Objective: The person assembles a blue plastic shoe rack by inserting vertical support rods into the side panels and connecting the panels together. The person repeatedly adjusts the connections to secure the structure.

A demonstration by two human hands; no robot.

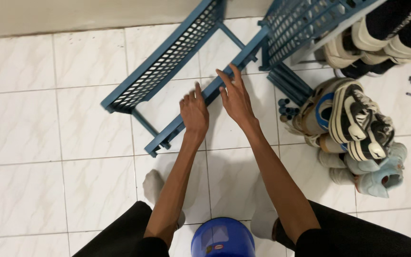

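Note:
A blue plastic rack frame [165,62] with a slatted shelf lies tilted on the white tiled floor. My left hand [194,112] rests on its lower front rail, fingers curled over it. My right hand [234,95] lies a little higher on the same rail, fingers spread and pressed against the bar. A second slatted blue shelf [300,26] stands to the upper right, joined to the frame at a corner post.
A heap of sneakers [353,128] lies at the right, with more shoes [381,38] behind it. Several short blue tubes [286,109] lie beside the heap. A blue round stool top [223,238] shows between my knees. My socked feet stand on the tiles.

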